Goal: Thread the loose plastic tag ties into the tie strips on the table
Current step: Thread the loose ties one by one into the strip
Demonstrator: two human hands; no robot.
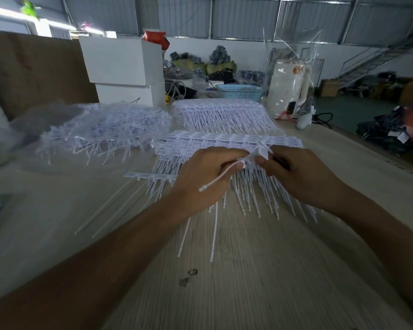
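Left hand (200, 177) and right hand (298, 175) both pinching one white tag tie (221, 176) (tail hanging down), above tie strips (224, 141) on the desk (248, 282)

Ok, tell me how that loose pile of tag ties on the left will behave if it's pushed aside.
The loose pile probably drags as a tangled clump, since the ties cross every way. Likely light: thin plastic stems. Stragglers may shed onto the table.

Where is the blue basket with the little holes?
In the head view, the light blue perforated plastic basket sits at the table's far end, right of the stacked white boxes and left of the white jug wrapped in clear plastic.
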